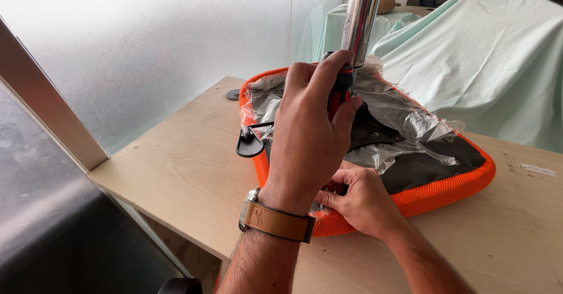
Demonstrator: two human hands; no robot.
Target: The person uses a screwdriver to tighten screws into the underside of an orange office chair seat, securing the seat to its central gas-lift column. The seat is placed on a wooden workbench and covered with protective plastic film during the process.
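Note:
An orange mesh chair seat [446, 191] lies upside down on a wooden table [187, 159]. Its black underside is partly covered in crinkled clear plastic wrap [399, 109], and a chrome column [360, 18] rises from its middle. My left hand [305, 147], with a brown-strapped watch on the wrist, is closed around the red and black handle of a screwdriver [341, 88] held upright over the seat's underside. The tip is hidden behind that hand. My right hand [363, 203] rests on the seat's near edge, fingers curled by the tool's lower end. A black lever [249, 144] sticks out at the seat's left.
A frosted glass wall [146, 47] runs along the table's left side. Pale green cloth [492, 53] drapes over furniture behind the table. A small round black cap [233, 94] lies on the table near the far left corner. The table's front edge drops off at lower left.

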